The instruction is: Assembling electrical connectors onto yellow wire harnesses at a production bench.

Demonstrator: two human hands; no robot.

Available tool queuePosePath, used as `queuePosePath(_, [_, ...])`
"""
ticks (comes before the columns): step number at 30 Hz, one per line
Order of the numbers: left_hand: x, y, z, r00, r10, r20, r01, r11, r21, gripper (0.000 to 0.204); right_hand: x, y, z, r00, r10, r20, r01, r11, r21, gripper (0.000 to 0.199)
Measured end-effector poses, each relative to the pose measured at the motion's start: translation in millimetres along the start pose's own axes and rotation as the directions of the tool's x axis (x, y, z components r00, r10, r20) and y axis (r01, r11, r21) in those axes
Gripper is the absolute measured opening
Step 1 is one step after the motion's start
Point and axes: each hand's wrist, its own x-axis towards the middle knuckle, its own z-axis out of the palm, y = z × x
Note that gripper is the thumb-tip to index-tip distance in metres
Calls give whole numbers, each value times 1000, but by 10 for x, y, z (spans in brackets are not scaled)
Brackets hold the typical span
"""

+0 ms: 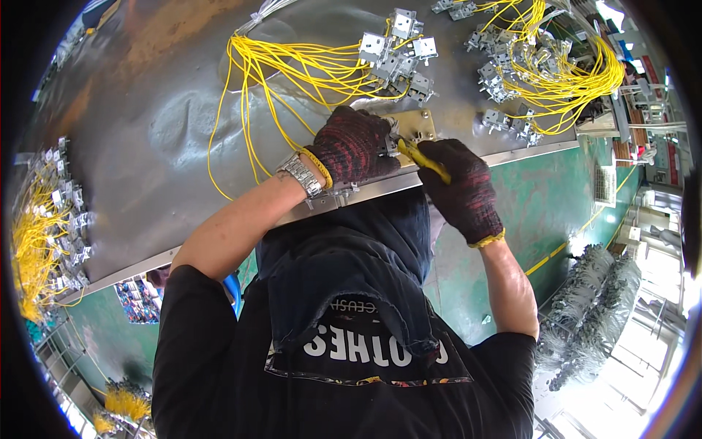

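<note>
Both my hands wear dark red and black knitted gloves with yellow cuffs, and they meet over the table's front edge. My left hand (352, 146) is closed around a small grey metal part (387, 146), mostly hidden by its fingers. In the closed fingers of my right hand (461, 190) is a yellow-handled hand tool (428, 159); its tip reaches the metal part, and its exact kind is unclear. Just beyond my fingers lies a brass-coloured plate (418, 123) with small pins. Yellow wires (285, 62) run behind my left hand to a cluster of metal blocks (398, 62).
The metal table (175, 73) has a raised front edge. More yellow wires (585, 91) with metal blocks lie at the far right, and another heap (44, 241) lies at the left. A large grey bundled pile (592, 307) stands on the green floor at right.
</note>
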Motion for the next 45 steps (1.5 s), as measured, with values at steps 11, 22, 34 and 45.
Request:
queuePosePath(11, [-55,38,-90,998,-30,56,31,999,-18,60,-98,112,16,984,165,74,-180,916,358,42])
queuePosePath(22, [-136,-61,77,975,12,-223,-39,993,-115,50,-631,683,725,916,93,390,-393,21,919,64])
queuePosePath(34, [-172,-58,109,935,24,-354,-127,955,-270,54,-760,550,1015,841,-113,529,-493,-562,664,54])
queuePosePath(45, [-218,-74,157,913,49,-405,-169,949,-265,62,-891,568,1216,831,245,499,-484,-122,867,43])
